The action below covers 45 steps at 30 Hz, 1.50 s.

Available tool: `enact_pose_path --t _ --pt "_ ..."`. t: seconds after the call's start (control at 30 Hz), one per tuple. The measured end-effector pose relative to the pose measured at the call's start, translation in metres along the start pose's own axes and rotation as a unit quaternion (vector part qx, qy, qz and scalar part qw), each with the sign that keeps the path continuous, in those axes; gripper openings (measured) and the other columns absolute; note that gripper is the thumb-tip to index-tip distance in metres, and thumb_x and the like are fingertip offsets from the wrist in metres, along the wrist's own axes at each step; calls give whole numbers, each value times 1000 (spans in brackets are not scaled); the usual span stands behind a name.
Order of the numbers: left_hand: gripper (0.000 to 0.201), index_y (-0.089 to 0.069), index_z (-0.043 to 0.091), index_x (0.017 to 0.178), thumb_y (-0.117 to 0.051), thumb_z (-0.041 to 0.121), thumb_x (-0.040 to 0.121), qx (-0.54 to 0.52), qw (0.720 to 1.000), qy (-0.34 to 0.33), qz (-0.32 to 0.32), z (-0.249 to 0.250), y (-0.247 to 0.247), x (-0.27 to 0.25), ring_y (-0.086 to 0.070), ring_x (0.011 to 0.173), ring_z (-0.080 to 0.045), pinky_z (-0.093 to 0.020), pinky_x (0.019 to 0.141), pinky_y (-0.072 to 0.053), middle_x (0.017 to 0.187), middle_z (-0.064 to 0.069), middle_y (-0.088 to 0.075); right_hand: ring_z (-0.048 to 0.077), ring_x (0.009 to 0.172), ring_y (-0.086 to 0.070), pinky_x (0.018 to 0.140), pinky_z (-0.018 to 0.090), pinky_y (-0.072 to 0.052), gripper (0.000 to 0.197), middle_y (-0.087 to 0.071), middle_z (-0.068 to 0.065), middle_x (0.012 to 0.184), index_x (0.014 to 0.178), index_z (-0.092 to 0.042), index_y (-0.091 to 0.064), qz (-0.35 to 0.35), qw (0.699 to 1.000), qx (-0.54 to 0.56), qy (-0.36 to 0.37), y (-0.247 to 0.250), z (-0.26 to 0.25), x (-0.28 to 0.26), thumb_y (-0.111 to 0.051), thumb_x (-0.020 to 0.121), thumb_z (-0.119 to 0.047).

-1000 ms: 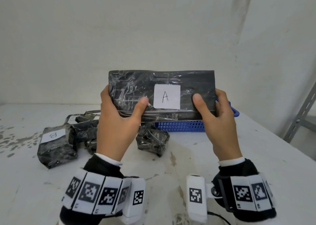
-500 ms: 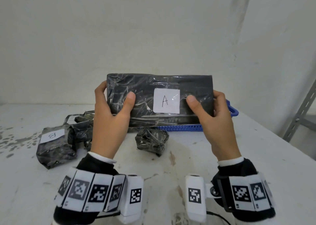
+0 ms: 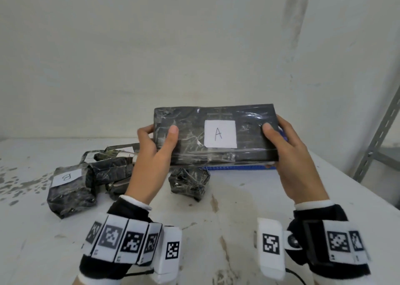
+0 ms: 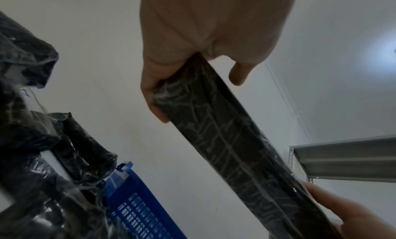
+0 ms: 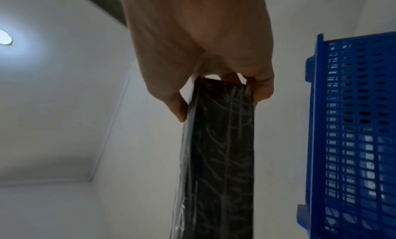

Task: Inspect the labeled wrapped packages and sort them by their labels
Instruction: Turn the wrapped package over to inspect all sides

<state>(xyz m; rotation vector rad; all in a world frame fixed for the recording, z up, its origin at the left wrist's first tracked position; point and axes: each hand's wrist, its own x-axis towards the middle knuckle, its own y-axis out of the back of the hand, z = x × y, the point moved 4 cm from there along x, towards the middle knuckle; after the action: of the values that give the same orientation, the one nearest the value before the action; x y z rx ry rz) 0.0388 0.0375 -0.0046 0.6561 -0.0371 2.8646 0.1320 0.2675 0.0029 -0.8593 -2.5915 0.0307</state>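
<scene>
On the stained white table (image 3: 238,209) at your left lies a crinkled, film-wrapped B package (image 3: 70,190). Your left hand (image 3: 154,161) and right hand (image 3: 296,161) each grip an end of the flat, rectangular A package (image 3: 216,136), held above the table before a perforated blue basket (image 5: 353,141).

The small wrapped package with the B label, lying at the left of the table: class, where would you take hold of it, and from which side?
Probably from above, across its two long sides. The B package lies flat with its label up; its left side looks free, but other wrapped packages crowd its right, so fingers must slip in there.
</scene>
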Motion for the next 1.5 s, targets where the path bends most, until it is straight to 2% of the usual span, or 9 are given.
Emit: enact_pose_path --t 0.2,0.37,0.53,0.73,0.83,0.97,1.17,1.37,1.5 --pt "53 -45 29 123 -44 61 81 62 993 11 -102 -5 -27 -11 -63 94 6 -17 80 -47 105 14 -66 12 63 -54 51 30 -34 33 -68 -7 84 125 -23 -64 70 995 -66 -33 61 5 13 -62 96 -38" --pt "39 -61 16 119 -61 42 89 166 970 28 -177 -17 -50 -14 -62 107 -9 -28 95 -48 113 6 -66 16 54 -48 50 29 -29 23 -60 -6 58 102 -14 -65 85 981 -129 -116 111 16 16 -67 93 -35" --pt "43 -52 13 133 -59 31 95 234 947 61 -211 -25 -78 -21 -59 108 -14 -25 91 -43 119 1 -62 21 52 -46 49 27 -30 27 -57 1 56 92 -12 -62 91 962 -166 -195 138 46 16 -68 93 -39" --pt "67 -41 17 138 -72 40 84 274 897 129 -322 -38 -107 -33 -50 124 -16 -22 92 -37 130 11 -50 21 57 -48 50 27 -33 32 -58 8 71 97 -12 -59 73 940 -217 -253 148 75 24 -60 98 -44" --pt "61 -49 11 129 -79 29 79 295 892 173 -295 -54 -115 -25 -55 118 -22 -32 99 -45 129 -3 -57 22 68 -53 56 31 -41 30 -59 8 81 96 -13 -58 63 930 -242 -271 144 80 28 -55 101 -42" --pt "46 -46 10 111 -79 14 79 255 907 222 -251 -63 -120 -16 -62 104 -31 -45 91 -54 112 -8 -57 23 71 -56 58 32 -46 19 -60 8 83 88 -14 -62 58 924 -254 -280 140 85 38 -58 99 -29" --pt "75 -34 2 143 -76 11 82 219 915 249 -228 -65 -132 -7 -63 102 -32 -45 92 -54 120 -13 -56 23 71 -54 56 31 -45 20 -59 10 84 83 -11 -59 63 906 -286 -306 137 89 52 -56 100 -22" --pt "79 -31 4 147 -76 7 81 153 925 289 -195 -69 -136 -1 -57 117 -36 -48 95 -53 144 -14 -46 28 78 -58 53 32 -46 18 -62 16 97 100 -4 -62 58 894 -312 -315 138 91 60 -58 98 -21" --pt "77 -32 4 147 -74 5 82 138 927 297 -184 -72 -136 1 -54 121 -36 -47 94 -53 147 -13 -43 31 84 -61 65 39 -55 19 -62 17 101 86 -7 -60 59 892 -320 -312 135 89 62 -57 99 -20"
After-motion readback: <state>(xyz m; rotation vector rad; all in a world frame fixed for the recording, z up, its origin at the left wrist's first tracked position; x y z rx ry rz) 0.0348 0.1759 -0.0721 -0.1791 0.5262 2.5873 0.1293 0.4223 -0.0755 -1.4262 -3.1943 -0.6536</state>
